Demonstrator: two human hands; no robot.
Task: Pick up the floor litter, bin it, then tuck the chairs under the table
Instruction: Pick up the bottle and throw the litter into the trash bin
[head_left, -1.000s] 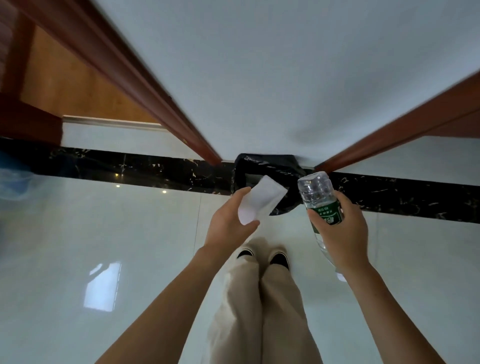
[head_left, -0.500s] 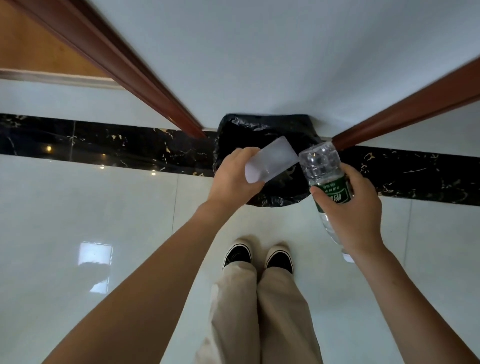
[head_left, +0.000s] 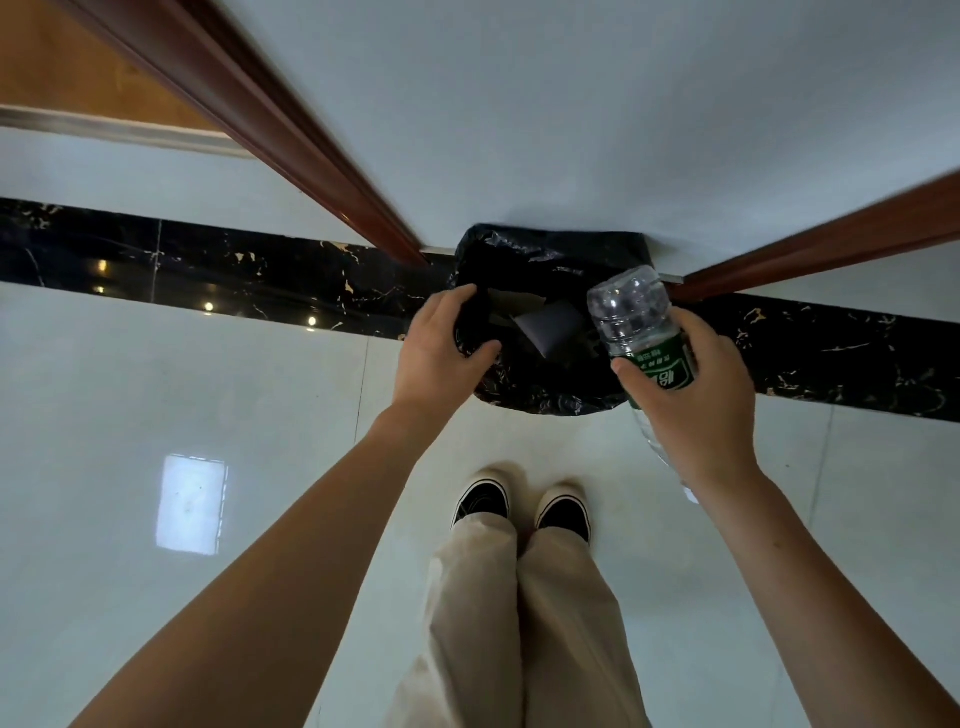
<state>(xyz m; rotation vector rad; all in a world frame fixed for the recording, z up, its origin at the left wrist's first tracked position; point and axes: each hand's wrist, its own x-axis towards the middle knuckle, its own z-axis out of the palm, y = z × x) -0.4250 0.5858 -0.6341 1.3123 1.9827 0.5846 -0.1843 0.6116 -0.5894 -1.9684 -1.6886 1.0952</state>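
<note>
Head view: our left hand (head_left: 441, 348) pinches the black bin bag's (head_left: 540, 395) rim at frame centre; our right hand (head_left: 691, 395) grips a clear plastic bottle (head_left: 636, 317) over it. White paper (head_left: 550, 330) lies inside.

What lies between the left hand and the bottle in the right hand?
In the head view, the open mouth of the black bin bag lies between the left hand and the bottle, with a pale sheet of paper inside it.
</note>
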